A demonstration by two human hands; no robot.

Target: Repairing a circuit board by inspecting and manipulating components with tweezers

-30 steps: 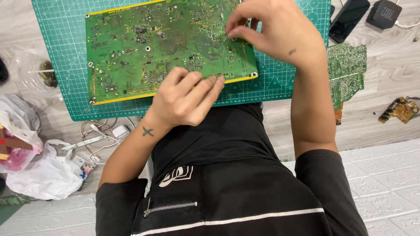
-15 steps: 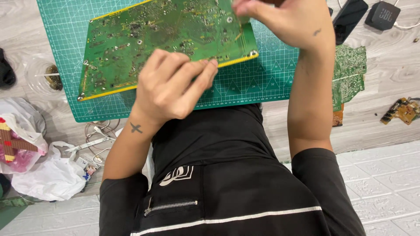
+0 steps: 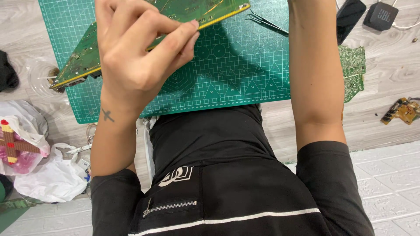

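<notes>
A large green circuit board (image 3: 131,39) is being gripped along its yellow edge by the left hand (image 3: 135,52), tilted above the cutting mat (image 3: 245,70). Tweezers (image 3: 264,21) are lying just right of the grip; a clear dish (image 3: 41,76) with small bits inside is sitting to its left. The right hand is cut off by the frame's top, so its grip cannot be told.

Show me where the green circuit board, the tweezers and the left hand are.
green circuit board (image 3: 83,65), head view, left part of its surface.
tweezers (image 3: 267,22), head view, middle of the arms.
left hand (image 3: 135,52), head view, back of hand.

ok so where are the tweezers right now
In the head view the black tweezers lie on the green cutting mat near its top edge, between the lifted circuit board and the right forearm.
</notes>
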